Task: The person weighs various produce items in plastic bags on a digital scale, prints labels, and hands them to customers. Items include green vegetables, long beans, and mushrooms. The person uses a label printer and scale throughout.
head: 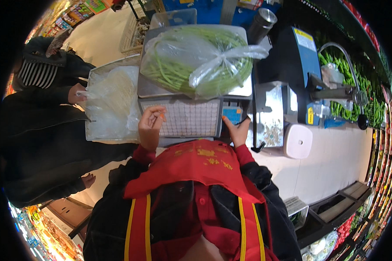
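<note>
A tied clear plastic bag of long green beans (173, 73) lies on the metal platform of a weighing scale (144, 93). Below it, the scale's front carries a wide grid keypad (189, 117) and, at its right, a small blue key panel (232, 114). My left hand (151, 124), fingers curled and seemingly holding nothing, hovers at the keypad's left edge. At the keypad's right end is my right hand (236, 129), thumb raised beside the blue panel; its other fingers are partly hidden at the scale's edge.
Left, a person in dark clothes (52, 130) has a hand at a plastic bag of pale contents (112, 94) in a tray (90, 132). Right stand a blue bag-sealing device (308, 65), a metal surface (269, 114) and a pale stool (298, 141). A metal canister (263, 24) stands behind.
</note>
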`<act>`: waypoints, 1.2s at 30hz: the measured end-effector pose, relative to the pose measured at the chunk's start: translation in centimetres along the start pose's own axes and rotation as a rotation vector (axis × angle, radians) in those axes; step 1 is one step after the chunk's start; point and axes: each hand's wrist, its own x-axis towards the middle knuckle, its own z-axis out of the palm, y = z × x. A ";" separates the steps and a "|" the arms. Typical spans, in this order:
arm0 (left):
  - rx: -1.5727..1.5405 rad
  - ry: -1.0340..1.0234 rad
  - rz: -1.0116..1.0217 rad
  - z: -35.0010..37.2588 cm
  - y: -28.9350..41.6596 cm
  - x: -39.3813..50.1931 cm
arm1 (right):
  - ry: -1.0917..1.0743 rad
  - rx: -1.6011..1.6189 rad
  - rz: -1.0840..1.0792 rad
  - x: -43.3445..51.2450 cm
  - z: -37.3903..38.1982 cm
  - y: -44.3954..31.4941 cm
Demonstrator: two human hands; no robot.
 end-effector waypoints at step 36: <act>-0.006 -0.023 0.055 -0.4 0.2 -0.3 | -0.258 1.315 0.774 1.6 1.0 -6.8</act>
